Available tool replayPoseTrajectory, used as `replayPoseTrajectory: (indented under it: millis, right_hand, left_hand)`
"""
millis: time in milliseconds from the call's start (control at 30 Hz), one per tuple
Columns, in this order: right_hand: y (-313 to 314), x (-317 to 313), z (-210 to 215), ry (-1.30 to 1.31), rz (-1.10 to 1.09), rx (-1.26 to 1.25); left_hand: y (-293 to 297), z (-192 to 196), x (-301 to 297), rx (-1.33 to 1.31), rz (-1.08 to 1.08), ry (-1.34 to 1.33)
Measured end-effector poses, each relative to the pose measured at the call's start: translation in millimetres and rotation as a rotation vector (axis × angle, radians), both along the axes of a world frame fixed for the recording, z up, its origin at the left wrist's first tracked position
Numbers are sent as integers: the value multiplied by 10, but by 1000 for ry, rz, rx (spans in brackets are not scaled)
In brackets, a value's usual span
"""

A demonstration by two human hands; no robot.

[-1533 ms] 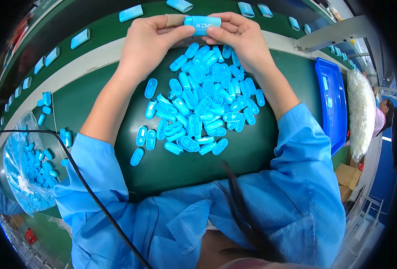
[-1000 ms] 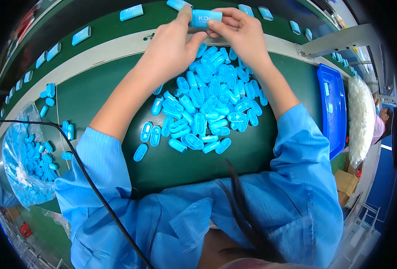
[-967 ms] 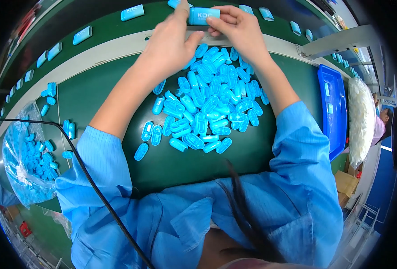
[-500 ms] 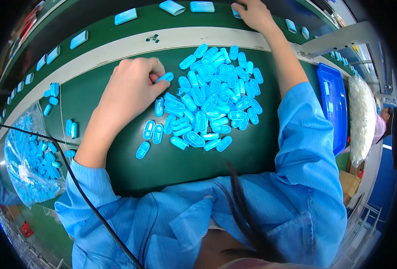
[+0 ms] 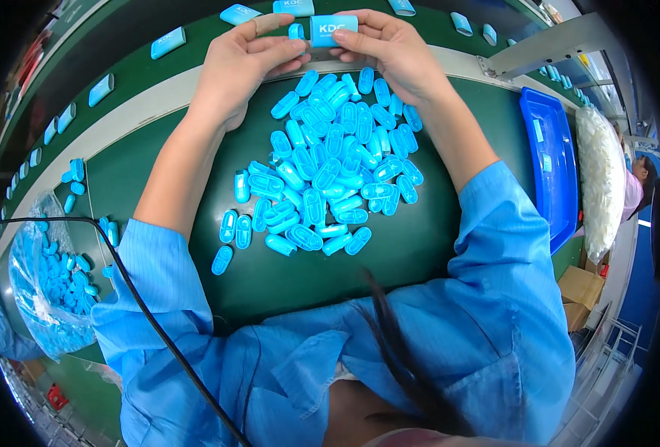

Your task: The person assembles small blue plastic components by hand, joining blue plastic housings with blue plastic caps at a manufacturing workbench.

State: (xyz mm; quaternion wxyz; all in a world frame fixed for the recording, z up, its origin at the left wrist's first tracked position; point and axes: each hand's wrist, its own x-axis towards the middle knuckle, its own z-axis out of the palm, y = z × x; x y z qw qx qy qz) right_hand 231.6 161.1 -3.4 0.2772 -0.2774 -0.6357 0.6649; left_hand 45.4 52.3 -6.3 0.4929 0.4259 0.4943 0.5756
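Head view: left hand [image 5: 235, 63], grip pinching blue cap [image 5: 296, 31]; right hand [image 5: 402, 58], grip pinching light-blue case [image 5: 327, 27].

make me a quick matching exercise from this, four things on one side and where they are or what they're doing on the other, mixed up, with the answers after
Column one
1. left hand
2. right hand
3. tray
4. plastic bag

Column two
a. deep blue, right of the pile
b. gripping a flat blue case
c. see-through, left of the pile
d. pinching a small blue piece

Right pairs: 1-d, 2-b, 3-a, 4-c
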Motion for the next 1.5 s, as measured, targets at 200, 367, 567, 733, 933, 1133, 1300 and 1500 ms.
replayPoseTrajectory:
  millis: [200, 367, 567, 733, 933, 1133, 1300, 1500]
  right_hand:
    - [-93, -11, -32, -54, 16, 37]
    - [-51, 4, 11, -110, 42, 136]
    - [-87, -31, -2, -84, 50, 198]
    - [-128, 25, -42, -65, 10, 209]
    - [-230, -21, 23, -85, -65, 300]
    - [-312, -78, 20, -13, -93, 384]
    - [-146, -150, -11, -94, -151, 508]
    - [327, -448, -58, -206, -9, 379]
  left_hand:
    - [-4, -23, 26, 54, 110, -1]
    - [-19, -11, 54, 85, 160, 54]
    - [35, -170, 61, 125, 100, -38]
    - [-29, -11, 53, 119, 90, 148]
    - [-8, -53, 41, 162, 92, 236]
    - [-135, 74, 284, 282, 321, 822]
    - [-169, 393, 318, 104, 151, 860]
    - [-298, 216, -92, 140, 126, 1006]
